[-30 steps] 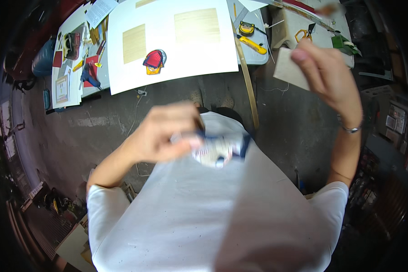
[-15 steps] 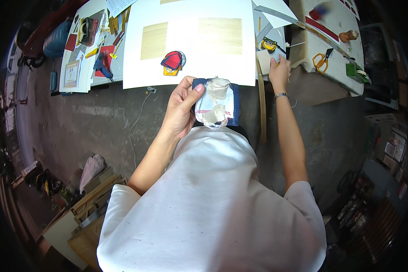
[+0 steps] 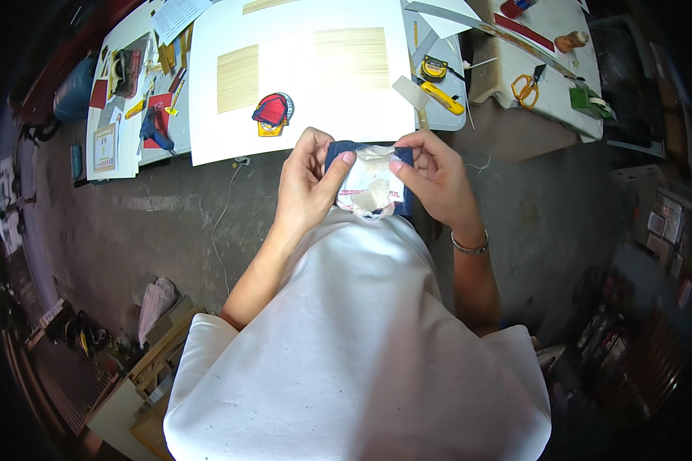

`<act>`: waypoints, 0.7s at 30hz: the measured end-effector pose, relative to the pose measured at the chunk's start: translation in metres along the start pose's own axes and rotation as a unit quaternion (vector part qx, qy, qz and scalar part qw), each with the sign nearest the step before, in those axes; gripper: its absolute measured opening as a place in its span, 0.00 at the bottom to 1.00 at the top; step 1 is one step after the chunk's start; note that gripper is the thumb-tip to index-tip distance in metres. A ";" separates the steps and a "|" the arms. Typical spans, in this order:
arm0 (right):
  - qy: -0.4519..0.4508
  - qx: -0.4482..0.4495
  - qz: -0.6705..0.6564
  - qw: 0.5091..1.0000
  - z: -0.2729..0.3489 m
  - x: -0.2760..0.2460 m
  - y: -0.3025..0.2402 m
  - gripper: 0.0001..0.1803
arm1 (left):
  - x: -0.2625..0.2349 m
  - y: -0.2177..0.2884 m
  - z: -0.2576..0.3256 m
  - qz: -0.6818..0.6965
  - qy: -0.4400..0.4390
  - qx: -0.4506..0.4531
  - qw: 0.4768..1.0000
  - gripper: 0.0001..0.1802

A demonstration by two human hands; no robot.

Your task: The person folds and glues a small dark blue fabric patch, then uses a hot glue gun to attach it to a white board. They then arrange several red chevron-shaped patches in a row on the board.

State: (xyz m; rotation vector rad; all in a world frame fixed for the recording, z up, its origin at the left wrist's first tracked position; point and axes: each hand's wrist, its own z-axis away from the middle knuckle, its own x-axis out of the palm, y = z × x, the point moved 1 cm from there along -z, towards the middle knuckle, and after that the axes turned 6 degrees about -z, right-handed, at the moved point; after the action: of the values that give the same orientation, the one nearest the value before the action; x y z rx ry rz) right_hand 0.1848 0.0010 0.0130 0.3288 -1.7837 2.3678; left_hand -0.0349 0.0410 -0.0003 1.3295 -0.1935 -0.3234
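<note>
Close to my chest, both hands hold a navy-edged cloth piece (image 3: 371,192) with a white backing and torn, pale grey-beige scraps stuck to it. My left hand (image 3: 310,173) pinches its left edge, thumb on top. My right hand (image 3: 436,173) grips the upper right corner between thumb and fingers. Beyond them, several embroidered patches (image 3: 271,114) in red, blue and yellow lie stacked on the white board (image 3: 288,84). A yellow utility knife (image 3: 443,99) rests at the board's right side, beside a beige flat piece (image 3: 411,92).
Thin wood sheets (image 3: 350,58) lie on the board. To the right are a tape measure (image 3: 434,69), a metal ruler (image 3: 446,15), orange-handled scissors (image 3: 527,90) and a green tape dispenser (image 3: 590,101). At left, a blue glue gun (image 3: 155,129) lies on red material. A cable (image 3: 227,207) crosses the floor.
My right hand has left the table's right side, where the yellow utility knife now shows, and has come back to grip the cloth piece. My left hand still holds it. The view has shifted slightly.
</note>
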 end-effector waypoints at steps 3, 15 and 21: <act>0.016 -0.138 -0.012 0.990 0.003 -0.003 -0.001 0.11 | 0.010 0.006 0.004 0.099 -0.022 -0.010 0.995 0.08; -0.003 -0.087 -0.013 0.996 0.022 0.004 -0.015 0.10 | 0.011 0.044 -0.004 -0.172 -0.044 0.162 0.971 0.13; 0.069 -0.128 0.000 0.989 0.031 0.017 -0.022 0.09 | 0.014 0.055 0.009 -0.213 0.003 0.157 0.964 0.11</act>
State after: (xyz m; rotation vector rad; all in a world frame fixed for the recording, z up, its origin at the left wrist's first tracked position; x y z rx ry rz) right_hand 0.1763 -0.0227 0.0464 0.1282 -1.9870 2.0716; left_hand -0.0178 0.0395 0.0548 1.6858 0.0530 -0.6732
